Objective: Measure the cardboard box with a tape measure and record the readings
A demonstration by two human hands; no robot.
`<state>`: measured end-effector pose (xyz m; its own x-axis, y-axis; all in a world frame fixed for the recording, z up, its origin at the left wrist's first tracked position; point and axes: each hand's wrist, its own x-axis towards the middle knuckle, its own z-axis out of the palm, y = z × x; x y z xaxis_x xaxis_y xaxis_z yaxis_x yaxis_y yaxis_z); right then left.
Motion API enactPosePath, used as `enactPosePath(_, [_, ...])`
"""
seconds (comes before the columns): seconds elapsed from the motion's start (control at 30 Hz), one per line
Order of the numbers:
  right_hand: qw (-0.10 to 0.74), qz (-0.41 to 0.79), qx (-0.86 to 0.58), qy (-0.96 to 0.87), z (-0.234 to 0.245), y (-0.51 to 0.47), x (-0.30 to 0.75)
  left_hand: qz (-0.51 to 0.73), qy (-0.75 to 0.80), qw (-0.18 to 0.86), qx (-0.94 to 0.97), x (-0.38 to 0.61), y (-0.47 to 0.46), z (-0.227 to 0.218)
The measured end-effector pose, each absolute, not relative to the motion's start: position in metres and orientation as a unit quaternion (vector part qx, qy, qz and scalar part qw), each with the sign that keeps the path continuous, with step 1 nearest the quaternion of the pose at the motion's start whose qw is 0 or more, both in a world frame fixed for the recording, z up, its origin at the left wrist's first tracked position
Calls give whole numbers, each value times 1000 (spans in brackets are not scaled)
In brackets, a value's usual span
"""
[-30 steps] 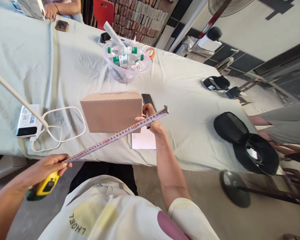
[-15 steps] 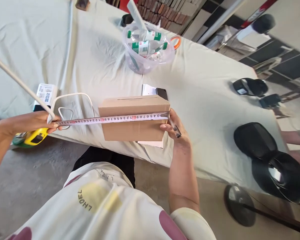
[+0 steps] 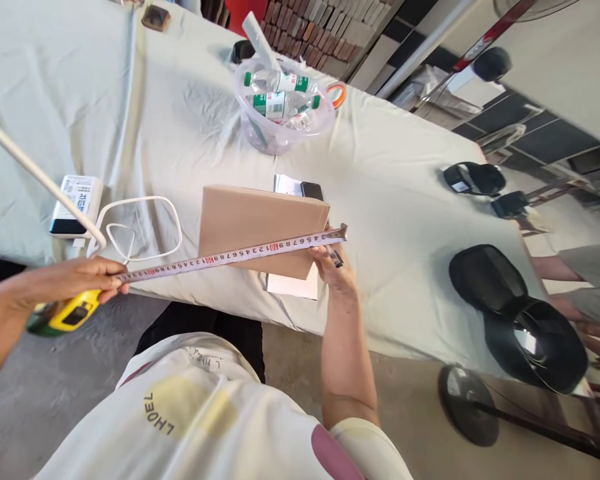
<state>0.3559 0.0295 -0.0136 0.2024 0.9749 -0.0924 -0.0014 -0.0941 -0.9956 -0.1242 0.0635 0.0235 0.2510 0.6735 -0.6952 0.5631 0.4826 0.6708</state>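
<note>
My left hand (image 3: 83, 280) is closed on a yellow and green tape measure (image 3: 75, 313), pinching the pulled-out blade (image 3: 230, 256) close to its case. The white blade stretches across the front of a brown cardboard box (image 3: 260, 223), its metal end hook beyond the box's right edge. My right hand (image 3: 336, 270) is closed at the box's right end, fingers gripping its lower right corner. A small dark, shiny object (image 3: 336, 257) shows by the right fingers; its kind is unclear. The box stands tilted over white paper (image 3: 293, 287), which it partly hides.
A white power bank (image 3: 77, 203) with a looped cable (image 3: 175, 213) lies on the left. Farther back stands a clear basin (image 3: 285, 137) of plastic bottles. A black phone-like object (image 3: 311, 191) sits behind the box. Black headgear (image 3: 487, 280) and another person's arms (image 3: 560, 267) are at right.
The box has tilted, showing one broad face. The blade now slants, its left end lower and its hook clear of the box's right edge. My left hand has moved down and slightly right.
</note>
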Motion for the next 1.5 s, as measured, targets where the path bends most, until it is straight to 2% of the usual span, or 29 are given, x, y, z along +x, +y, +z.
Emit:
enactPosePath(0.07, [556,466,-576,-378,-21,37,346,12,538,715,447,-109,43,11])
enactPosePath(0.23, [597,486,-567,-293,-27,58,315,121,494,793,337,-65,7,-18])
enactPosePath(0.8, [680,443,-545,-211,-2,113,258,195,541,729,371,-45,-8,-34])
enactPosePath(0.93, [682,424,-537,-257,-16,123,256,207,542,734,354,-50,-6,-36])
enactPosePath(1.07, [694,304,-518,-397,-54,132,254,194,533,747,348,-61,-6,-36])
enactPosePath(1.13, [682,247,-498,-475,-76,131,253,181,528,756,342,-62,-6,-36])
enactPosePath(1.2, [634,205,-507,-546,-97,126,252,171,519,769,332,-57,-5,-36])
enactPosePath(1.33, [542,215,-543,-604,-119,98,259,158,487,805,298,-28,1,-31])
enactPosePath(1.5, [565,257,-587,-519,-121,39,300,143,432,853,255,25,11,-27])
